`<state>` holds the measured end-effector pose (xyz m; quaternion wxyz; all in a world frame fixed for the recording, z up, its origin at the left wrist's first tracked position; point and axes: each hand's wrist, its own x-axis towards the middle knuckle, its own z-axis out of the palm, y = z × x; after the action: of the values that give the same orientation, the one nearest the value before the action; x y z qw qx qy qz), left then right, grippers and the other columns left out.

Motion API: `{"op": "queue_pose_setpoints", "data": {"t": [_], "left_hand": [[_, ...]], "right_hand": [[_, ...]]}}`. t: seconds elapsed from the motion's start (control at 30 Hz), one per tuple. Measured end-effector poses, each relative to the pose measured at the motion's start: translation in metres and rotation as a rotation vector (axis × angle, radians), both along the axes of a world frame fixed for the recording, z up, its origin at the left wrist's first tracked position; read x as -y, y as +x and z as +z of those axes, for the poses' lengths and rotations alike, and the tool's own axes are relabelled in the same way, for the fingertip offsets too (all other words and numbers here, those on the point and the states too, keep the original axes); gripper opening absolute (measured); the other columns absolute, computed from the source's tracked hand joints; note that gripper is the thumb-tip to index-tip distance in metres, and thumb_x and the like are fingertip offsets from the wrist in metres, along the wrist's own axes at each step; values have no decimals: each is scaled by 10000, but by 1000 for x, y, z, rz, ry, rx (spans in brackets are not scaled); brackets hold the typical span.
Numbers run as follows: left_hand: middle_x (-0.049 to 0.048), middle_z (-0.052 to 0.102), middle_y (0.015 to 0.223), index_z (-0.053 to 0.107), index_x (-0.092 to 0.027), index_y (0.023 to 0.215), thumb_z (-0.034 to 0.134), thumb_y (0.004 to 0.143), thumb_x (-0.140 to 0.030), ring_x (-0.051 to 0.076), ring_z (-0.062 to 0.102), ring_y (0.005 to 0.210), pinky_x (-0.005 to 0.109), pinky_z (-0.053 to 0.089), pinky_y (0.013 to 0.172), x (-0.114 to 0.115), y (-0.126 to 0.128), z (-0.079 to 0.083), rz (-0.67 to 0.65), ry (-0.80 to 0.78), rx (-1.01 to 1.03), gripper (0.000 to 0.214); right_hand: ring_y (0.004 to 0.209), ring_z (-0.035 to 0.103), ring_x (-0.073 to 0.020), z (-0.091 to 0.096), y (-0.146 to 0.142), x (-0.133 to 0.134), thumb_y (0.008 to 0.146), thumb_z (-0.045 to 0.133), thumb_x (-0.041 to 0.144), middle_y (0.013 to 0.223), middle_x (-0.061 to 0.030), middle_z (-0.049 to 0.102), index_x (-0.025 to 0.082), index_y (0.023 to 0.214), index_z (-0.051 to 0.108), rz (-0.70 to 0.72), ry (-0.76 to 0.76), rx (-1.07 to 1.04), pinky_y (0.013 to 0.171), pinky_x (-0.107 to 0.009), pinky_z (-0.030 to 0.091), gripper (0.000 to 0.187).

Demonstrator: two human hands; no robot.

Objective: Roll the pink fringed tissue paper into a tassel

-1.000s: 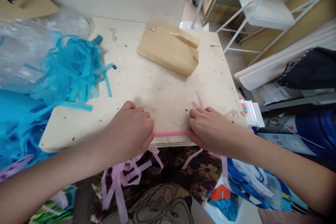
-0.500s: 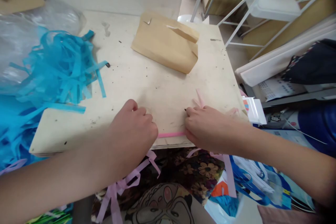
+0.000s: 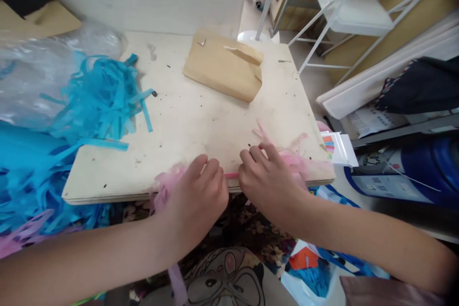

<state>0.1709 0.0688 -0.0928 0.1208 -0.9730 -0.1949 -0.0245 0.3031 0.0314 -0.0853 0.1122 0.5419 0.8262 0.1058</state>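
Note:
Near the front edge of the wooden board (image 3: 118, 179), my left hand (image 3: 202, 191) and my right hand (image 3: 263, 172) are both closed on a pink tissue-paper tassel. Its twisted middle (image 3: 232, 175) shows as a short tight strip between the two fists. Loose pink fringe (image 3: 168, 186) spills out behind my left hand, and more pink strips (image 3: 297, 162) spread over the board beyond my right hand. One lilac strip hangs down below my left wrist. My fingers hide the gripped parts of the tassel.
A brown paper packet (image 3: 224, 67) lies at the back of the board. Blue tissue fringe (image 3: 102, 100) and clear plastic wrap (image 3: 32, 76) crowd the left side. To the right stand a white folding chair (image 3: 355, 14) and a blue drum (image 3: 419, 172).
Both hands have drawn closer together, shortening the pink strip visible between them. More pink fringe now shows on the board at both sides. The view has shifted slightly.

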Motion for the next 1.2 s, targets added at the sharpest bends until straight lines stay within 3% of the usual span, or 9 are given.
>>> {"op": "queue_pose_setpoints", "data": {"t": [0.13,0.3,0.5,0.67,0.87,1.03,1.2], "left_hand": [[43,507,503,547,-141,550,353,670,15,171,457,574,336,339,640,8,-7,-6,63,98,82,277],[48,567,575,585,-131,682,370,704,-6,173,502,615,333,355,624,10,-16,-12,98,73,178,250],[80,630,881,542,-95,984,388,733,-47,171,545,823,315,324,741,34,-24,-32,165,218,206,298],[82,597,1015,483,-122,1086,412,735,-90,182,544,900,302,324,647,46,-26,-46,282,124,282,359],[80,582,1043,480,-125,1082,410,746,-113,183,550,902,290,321,604,47,-24,-47,297,111,269,344],[73,604,1006,511,-114,999,428,729,-126,179,545,903,298,307,671,45,-25,-50,288,143,342,282],[78,622,962,532,-123,832,435,700,-99,179,551,874,307,282,723,42,-30,-58,217,180,512,165]], "right_hand": [[645,427,-184,-13,0,21,709,392,76,624,-67,509,143,610,570,-99,208,2,672,-333,259,214],[687,426,-190,-22,1,30,726,388,92,698,-77,534,131,672,574,-188,259,-3,707,-339,260,197],[718,432,-192,-38,-19,47,725,383,81,846,-130,568,58,879,588,-312,355,-6,688,-336,259,258],[685,442,-183,-48,-32,53,731,366,67,954,-165,576,-9,975,555,-380,394,10,629,-318,258,319],[693,484,-187,-48,-31,57,750,366,93,1013,-163,569,57,1053,527,-410,370,5,635,-313,266,345],[705,532,-212,-46,-43,57,783,327,111,1059,-215,530,228,1257,282,-429,283,-30,617,-331,276,490],[854,527,-277,-51,-60,48,770,351,73,1083,-231,508,259,1289,153,-499,220,-58,631,-367,303,586]]}}
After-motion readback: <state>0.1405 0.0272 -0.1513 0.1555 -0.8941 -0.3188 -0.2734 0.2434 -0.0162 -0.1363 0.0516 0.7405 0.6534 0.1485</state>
